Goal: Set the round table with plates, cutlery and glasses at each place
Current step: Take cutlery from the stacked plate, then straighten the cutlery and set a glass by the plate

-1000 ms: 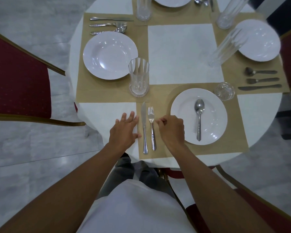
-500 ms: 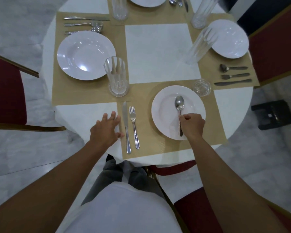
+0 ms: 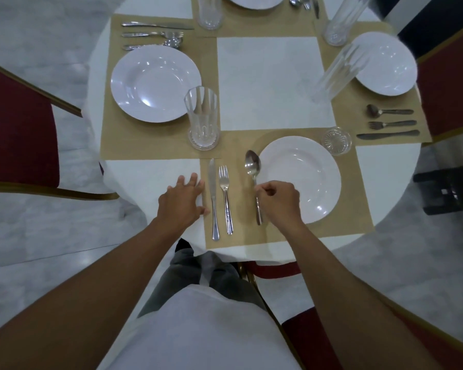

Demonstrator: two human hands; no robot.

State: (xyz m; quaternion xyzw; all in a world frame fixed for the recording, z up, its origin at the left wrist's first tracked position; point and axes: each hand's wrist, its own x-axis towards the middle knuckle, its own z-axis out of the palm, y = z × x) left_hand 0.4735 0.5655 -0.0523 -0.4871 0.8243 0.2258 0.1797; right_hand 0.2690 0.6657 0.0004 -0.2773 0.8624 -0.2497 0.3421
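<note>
My right hand (image 3: pixel 280 202) pinches the handle of a spoon (image 3: pixel 252 163), which points away from me just left of the near white plate (image 3: pixel 305 169) on the tan placemat (image 3: pixel 241 148). A fork (image 3: pixel 225 193) and a knife (image 3: pixel 212 193) lie side by side left of the spoon. My left hand (image 3: pixel 181 202) rests flat with spread fingers on the white tablecloth (image 3: pixel 145 177), its thumb at the placemat's left edge beside the knife. A short glass (image 3: pixel 336 141) stands beyond the plate's far right.
Three other places hold white plates (image 3: pixel 155 84), cutlery (image 3: pixel 389 123) and tall glasses (image 3: pixel 202 118). A tall glass (image 3: pixel 334 73) stands near the right plate (image 3: pixel 385 64). Red chairs (image 3: pixel 16 129) flank the table left and right; one sits under me. A black object (image 3: pixel 449 190) lies on the floor.
My right hand took the spoon by its handle off the near plate and carried it left, beside the fork. My left hand stayed flat at the placemat's edge.
</note>
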